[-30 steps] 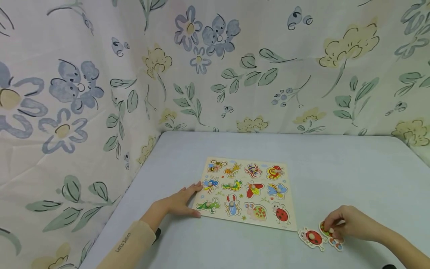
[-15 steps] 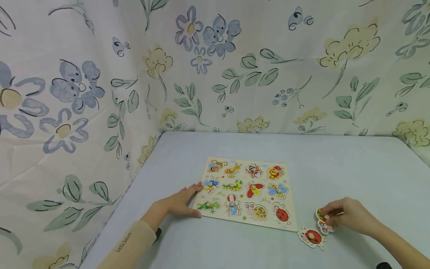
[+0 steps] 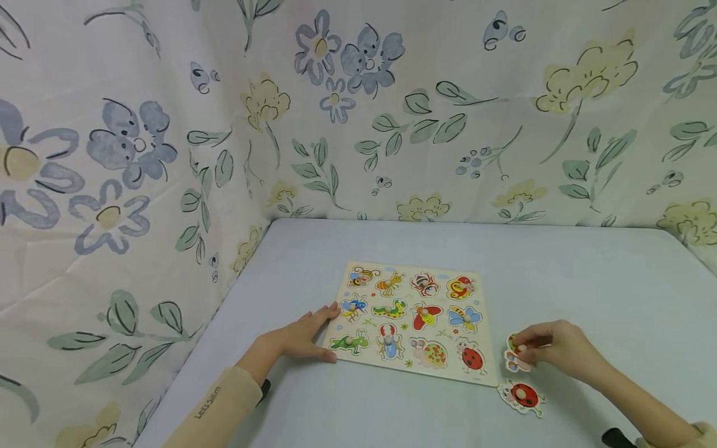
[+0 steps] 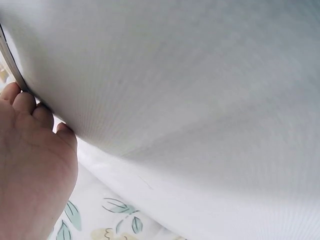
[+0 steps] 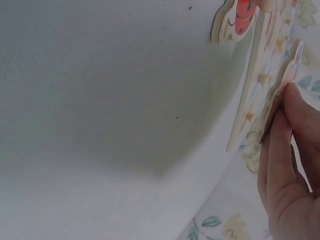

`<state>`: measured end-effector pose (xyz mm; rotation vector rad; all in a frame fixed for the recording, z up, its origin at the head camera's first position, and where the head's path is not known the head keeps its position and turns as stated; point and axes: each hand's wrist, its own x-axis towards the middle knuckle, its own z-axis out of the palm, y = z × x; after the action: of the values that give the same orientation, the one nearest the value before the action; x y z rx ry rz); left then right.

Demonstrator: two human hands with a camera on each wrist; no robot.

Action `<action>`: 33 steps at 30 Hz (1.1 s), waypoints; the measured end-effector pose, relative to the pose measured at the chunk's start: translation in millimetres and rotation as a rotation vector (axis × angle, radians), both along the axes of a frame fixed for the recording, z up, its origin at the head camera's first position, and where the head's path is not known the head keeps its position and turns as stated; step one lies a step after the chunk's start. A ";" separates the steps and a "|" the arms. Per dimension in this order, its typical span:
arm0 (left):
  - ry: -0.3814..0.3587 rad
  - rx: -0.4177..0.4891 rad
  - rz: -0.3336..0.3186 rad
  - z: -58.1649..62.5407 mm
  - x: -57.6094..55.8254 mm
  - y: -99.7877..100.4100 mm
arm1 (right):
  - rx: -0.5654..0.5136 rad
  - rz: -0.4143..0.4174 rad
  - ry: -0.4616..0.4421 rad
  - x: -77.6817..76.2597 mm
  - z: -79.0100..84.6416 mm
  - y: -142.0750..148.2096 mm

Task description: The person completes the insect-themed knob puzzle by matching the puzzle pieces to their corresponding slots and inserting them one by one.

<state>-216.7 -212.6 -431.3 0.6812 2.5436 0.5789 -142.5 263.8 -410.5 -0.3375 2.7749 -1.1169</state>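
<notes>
A wooden peg puzzle board [image 3: 454, 372] with insect pictures lies flat on the table. My left hand [image 3: 305, 336] rests at its left edge, thumb and fingers spread against it. My right hand [image 3: 560, 348] pinches a snail puzzle piece [image 3: 515, 359] just off the board's right edge. In the right wrist view the snail piece [image 5: 276, 95] is tilted and raised between thumb and fingers. A ladybug puzzle piece [image 3: 523, 395] lies on the table by the board's lower right corner. The snail spot [image 3: 431, 354] and ladybug spot [image 3: 472, 359] on the board show no knobs.
The pale table [image 3: 588, 274] extends behind and to both sides of the board. Floral fabric [image 3: 420, 124] hangs along the back and left of the table. Other insect pieces, such as the green caterpillar [image 3: 389, 309], sit in the board.
My right hand has drawn the snail piece leftward and away from me, from beside the ladybug piece to near the board's right edge. The left hand and board stay put.
</notes>
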 end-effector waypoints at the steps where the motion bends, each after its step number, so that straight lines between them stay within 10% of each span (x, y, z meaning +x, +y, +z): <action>1: -0.001 -0.001 -0.001 -0.1 -0.2 -0.1 | -0.004 -0.005 -0.006 -0.4 0.5 -2.8; 33: -0.001 0.002 -0.008 4.4 0.7 1.9 | -0.073 0.090 0.042 -19.5 -0.5 -72.4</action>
<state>-216.0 -210.7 -426.9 0.6907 2.5385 0.5794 -161.9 191.4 -411.0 -0.4939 2.7293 -1.2045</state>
